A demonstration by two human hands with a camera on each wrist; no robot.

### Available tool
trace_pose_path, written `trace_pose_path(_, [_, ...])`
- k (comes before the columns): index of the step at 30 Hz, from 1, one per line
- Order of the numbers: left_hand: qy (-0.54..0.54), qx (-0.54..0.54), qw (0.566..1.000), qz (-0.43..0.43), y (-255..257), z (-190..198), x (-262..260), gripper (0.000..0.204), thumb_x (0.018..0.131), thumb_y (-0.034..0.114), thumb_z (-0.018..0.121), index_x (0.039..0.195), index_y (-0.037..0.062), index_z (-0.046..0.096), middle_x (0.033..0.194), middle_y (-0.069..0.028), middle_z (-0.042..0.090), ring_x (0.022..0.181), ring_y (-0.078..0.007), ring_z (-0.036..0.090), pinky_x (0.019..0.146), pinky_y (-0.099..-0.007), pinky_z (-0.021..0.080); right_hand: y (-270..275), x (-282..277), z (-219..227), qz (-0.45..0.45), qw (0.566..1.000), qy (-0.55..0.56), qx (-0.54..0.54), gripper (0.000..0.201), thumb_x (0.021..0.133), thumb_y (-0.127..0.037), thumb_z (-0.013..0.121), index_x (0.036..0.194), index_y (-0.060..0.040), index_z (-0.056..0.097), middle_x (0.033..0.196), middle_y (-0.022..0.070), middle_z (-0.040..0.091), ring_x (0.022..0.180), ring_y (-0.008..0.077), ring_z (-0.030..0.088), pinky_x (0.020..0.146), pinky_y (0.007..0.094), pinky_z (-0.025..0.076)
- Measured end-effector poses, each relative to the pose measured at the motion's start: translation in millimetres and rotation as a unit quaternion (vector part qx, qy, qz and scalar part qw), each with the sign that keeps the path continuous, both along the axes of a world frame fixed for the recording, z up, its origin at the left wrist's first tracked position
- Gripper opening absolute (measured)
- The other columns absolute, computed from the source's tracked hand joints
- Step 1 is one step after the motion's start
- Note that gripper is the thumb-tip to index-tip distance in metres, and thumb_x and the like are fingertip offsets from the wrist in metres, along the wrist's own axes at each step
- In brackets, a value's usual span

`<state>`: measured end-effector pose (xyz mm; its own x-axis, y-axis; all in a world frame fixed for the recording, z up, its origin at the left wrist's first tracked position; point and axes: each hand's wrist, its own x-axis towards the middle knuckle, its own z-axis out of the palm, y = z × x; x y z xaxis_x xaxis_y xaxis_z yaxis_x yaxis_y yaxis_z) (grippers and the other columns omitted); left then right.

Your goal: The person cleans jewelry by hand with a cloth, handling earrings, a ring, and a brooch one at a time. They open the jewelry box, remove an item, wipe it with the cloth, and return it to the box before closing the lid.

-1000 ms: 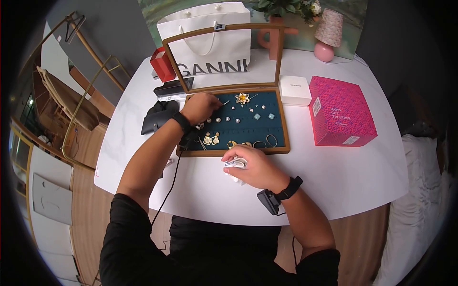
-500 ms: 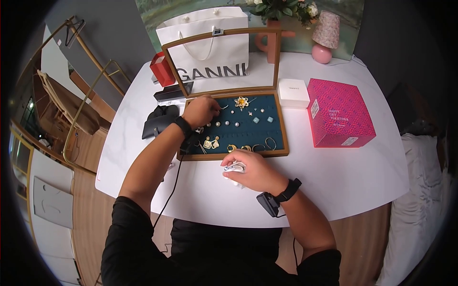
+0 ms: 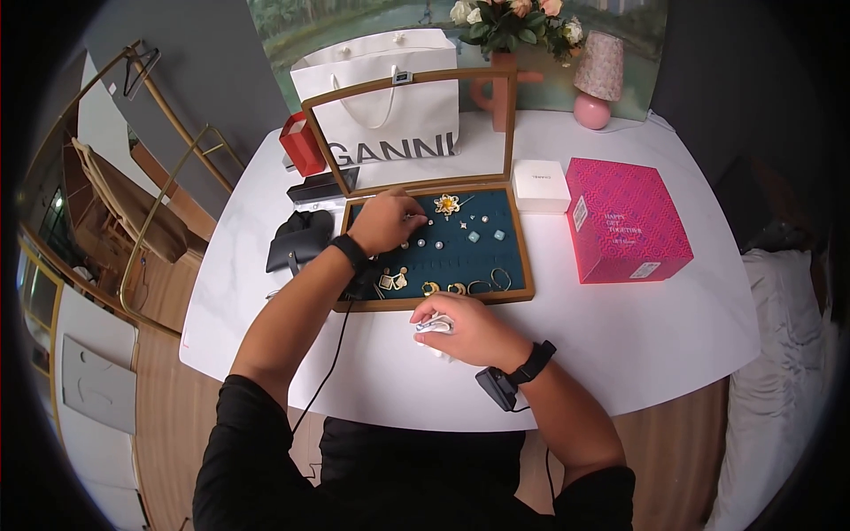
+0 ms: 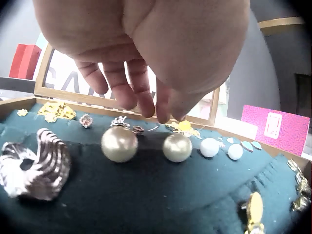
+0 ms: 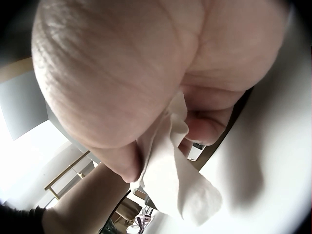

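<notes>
A wooden jewellery tray (image 3: 525, 265) with teal lining lies on the white table, its glass lid (image 3: 407, 81) standing upright. My left hand (image 3: 390, 219) reaches into the tray's upper left part, fingers pointing down. In the left wrist view the fingertips (image 4: 168, 113) hover just above two pearl studs (image 4: 119, 144) and a small silver piece (image 4: 138, 129); nothing shows between them. A silver shell-shaped earring (image 4: 34, 165) lies at the left. My right hand (image 3: 460, 323) rests on the table in front of the tray and grips a crumpled white cloth (image 5: 170, 170).
A gold flower brooch (image 3: 447, 205) and several earrings lie in the tray. A pink box (image 3: 624, 221) and a small white box (image 3: 542, 186) stand to the right. A white paper bag (image 3: 381, 97), red box (image 3: 301, 143) and black pouch (image 3: 299, 241) are behind and left.
My left hand has slid a little to the right across the top row of the tray. The right hand keeps hold of the cloth in the same place.
</notes>
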<state>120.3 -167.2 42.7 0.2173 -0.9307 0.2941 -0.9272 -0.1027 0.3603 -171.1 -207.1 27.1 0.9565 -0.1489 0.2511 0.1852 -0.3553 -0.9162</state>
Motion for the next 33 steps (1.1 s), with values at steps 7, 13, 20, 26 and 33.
trace_pose_path(7, [-0.067, -0.001, 0.998, -0.003, -13.9, -7.0, -14.1, 0.011, 0.094, 0.019, 0.079, 0.099, 0.0108, 0.084, 0.100, -0.0112, 0.079, 0.098, -0.0352, 0.076, 0.089, -0.0465, 0.059, -0.5, -0.6, 2.1, -0.006, 1.000, -0.001, 0.002, 0.025, 0.095, -0.013, 0.083, 0.115, -0.0027, 0.072, 0.112, 0.0123, 0.076, 0.106, 0.0260, 0.074, 0.095, 0.0370, 0.057])
trace_pose_path(13, [-0.062, -0.019, 0.998, 0.014, -18.0, -17.2, -6.5, 0.011, 0.093, 0.013, 0.078, 0.102, 0.0073, 0.081, 0.103, -0.0162, 0.079, 0.097, -0.0396, 0.075, 0.088, -0.0462, 0.060, -1.0, -0.7, 3.9, -0.031, 0.999, -0.008, -0.013, 0.025, 0.096, -0.013, 0.083, 0.116, -0.0028, 0.072, 0.112, 0.0108, 0.075, 0.105, 0.0244, 0.074, 0.094, 0.0359, 0.057])
trace_pose_path(20, [0.357, -0.068, 0.932, 0.005, 26.2, 21.9, -52.0, 0.014, 0.108, 0.005, 0.069, 0.119, -0.0032, 0.072, 0.109, -0.0100, 0.081, 0.105, -0.0160, 0.078, 0.092, -0.0313, 0.060, -4.3, 2.7, 6.9, -0.146, 0.985, -0.085, 0.025, 0.025, 0.097, -0.007, 0.084, 0.117, -0.0024, 0.071, 0.111, 0.0074, 0.074, 0.104, 0.0161, 0.072, 0.091, 0.0314, 0.058])
trace_pose_path(26, [0.515, -0.099, 0.851, 0.000, 97.1, 23.0, -123.4, 0.014, 0.108, 0.000, 0.070, 0.122, -0.0022, 0.072, 0.115, -0.0076, 0.078, 0.110, -0.0137, 0.074, 0.099, -0.0281, 0.058, -6.9, 3.9, 4.5, -0.173, 0.960, -0.117, 0.186, 0.031, 0.098, -0.003, 0.084, 0.123, 0.0009, 0.065, 0.113, 0.0080, 0.071, 0.104, 0.0125, 0.072, 0.088, 0.0279, 0.058])
trace_pose_path(33, [0.417, -0.183, 0.890, 0.020, 117.3, -6.7, -149.6, 0.019, 0.106, 0.000, 0.072, 0.124, -0.0019, 0.075, 0.112, -0.0087, 0.080, 0.101, -0.0162, 0.074, 0.088, -0.0294, 0.058, -0.6, 10.7, -7.4, -0.134, 0.962, -0.168, 0.167, 0.037, 0.096, 0.007, 0.081, 0.124, -0.0010, 0.056, 0.122, 0.0071, 0.059, 0.108, 0.0123, 0.068, 0.094, 0.0281, 0.057])
